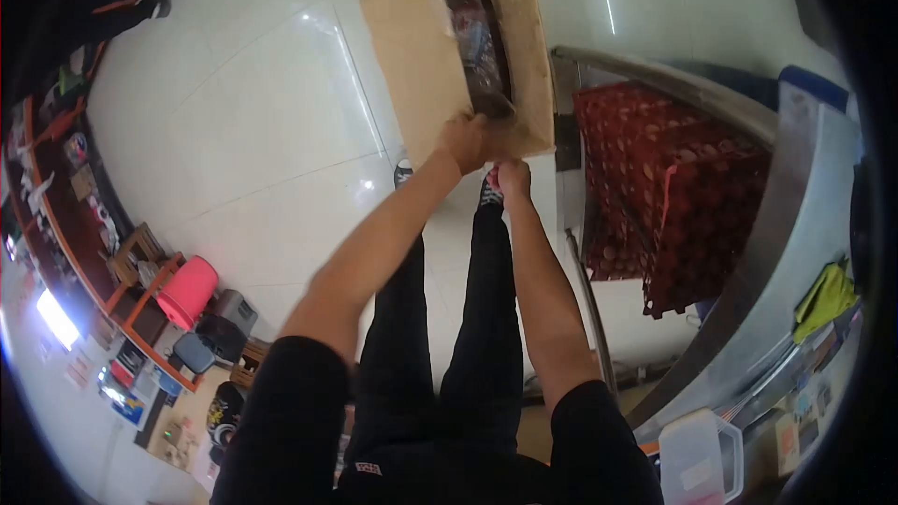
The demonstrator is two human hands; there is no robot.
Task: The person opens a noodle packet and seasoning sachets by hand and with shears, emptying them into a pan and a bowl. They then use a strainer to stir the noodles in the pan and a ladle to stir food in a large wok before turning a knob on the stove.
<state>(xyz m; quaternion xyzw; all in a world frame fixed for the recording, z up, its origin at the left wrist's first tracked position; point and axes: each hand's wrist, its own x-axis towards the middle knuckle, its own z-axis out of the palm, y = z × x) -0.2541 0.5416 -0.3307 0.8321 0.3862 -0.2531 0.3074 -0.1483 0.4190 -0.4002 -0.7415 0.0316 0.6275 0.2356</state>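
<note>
An open cardboard box (412,47) is in front of me at the top of the view, its flaps folded outward. Inside it lie clear plastic-wrapped contents (477,42) that I cannot name. My left hand (463,142) is closed on the box's near edge, fingers curled over the rim beside the left flap. Just below the near right corner, my right hand (511,178) is closed in a fist. Something small and reddish shows beside its fingers, too small to name; whether this hand also grips the box is hidden.
To the right stand a metal rail frame (664,79) and a stack of red perforated trays (645,178), beside a curved metal counter (786,252). A pink bucket (188,292) and shelving are at left. A person's dark-clothed legs (122,5) show at upper left. Underfoot is pale tile floor (253,122).
</note>
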